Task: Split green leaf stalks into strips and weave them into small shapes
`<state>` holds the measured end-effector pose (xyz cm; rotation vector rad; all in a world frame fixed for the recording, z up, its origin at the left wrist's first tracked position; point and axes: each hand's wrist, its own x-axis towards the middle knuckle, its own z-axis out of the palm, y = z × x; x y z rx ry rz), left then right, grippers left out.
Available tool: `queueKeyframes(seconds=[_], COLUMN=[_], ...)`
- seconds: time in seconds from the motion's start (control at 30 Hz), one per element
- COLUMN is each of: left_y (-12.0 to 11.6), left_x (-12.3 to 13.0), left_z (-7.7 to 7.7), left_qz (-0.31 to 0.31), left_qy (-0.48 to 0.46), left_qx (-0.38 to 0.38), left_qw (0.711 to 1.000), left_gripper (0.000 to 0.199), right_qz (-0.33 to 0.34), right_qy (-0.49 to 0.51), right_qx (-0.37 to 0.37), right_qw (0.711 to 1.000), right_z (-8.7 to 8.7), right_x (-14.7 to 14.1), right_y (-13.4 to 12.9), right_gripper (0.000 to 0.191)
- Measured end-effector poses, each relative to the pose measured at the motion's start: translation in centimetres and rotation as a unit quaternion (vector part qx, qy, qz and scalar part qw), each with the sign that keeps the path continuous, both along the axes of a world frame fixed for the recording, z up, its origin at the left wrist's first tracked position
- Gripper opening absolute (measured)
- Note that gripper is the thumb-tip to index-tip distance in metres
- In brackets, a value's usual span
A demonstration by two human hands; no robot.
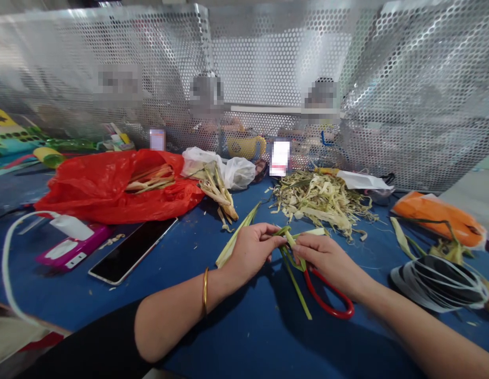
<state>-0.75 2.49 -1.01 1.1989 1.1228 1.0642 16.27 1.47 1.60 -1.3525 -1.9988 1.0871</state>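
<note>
My left hand (254, 246), with a gold bangle on its wrist, pinches a green husk-like plant strip (284, 231) between thumb and fingers. Close beside it, my right hand (321, 256) is closed on the same knotted or folded strip. A red-handled pair of scissors (331, 311) hangs from the right hand, its loop toward me; the blades are hidden. One narrow green end (301, 295) dangles below the fingers. Behind my left hand, a pale green leaf piece (228, 247) lies on the blue table (236, 337).
A heap of shredded strips (327, 202) lies behind my hands. To the left are a red plastic bag (90, 184), a phone (129, 252) and a purple power strip (76, 250). A wound white cord (437, 284) sits right. People are behind a perforated metal screen (263, 63).
</note>
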Motion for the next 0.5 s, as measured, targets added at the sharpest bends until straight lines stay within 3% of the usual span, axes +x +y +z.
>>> queueKeyframes(seconds=[0.13, 0.27, 0.5], left_y=[0.08, 0.12, -0.01], left_x=[-0.11, -0.23, -0.18], left_z=[0.00, 0.01, 0.06], left_qz=[0.010, 0.003, 0.004], left_qy=[0.004, 0.001, 0.014], left_qx=[0.006, 0.021, 0.020], left_qw=[1.000, 1.000, 1.000], left_gripper=[0.016, 0.019, 0.018], right_qz=[0.026, 0.017, -0.002], right_qy=[-0.005, 0.004, 0.037], right_qx=[0.065, 0.073, -0.047], right_qw=[0.998, 0.997, 0.998], right_z=[0.18, 0.25, 0.22], right_x=[0.02, 0.05, -0.09], right_y=[-0.01, 0.02, 0.00], right_gripper=[0.033, 0.032, 0.032])
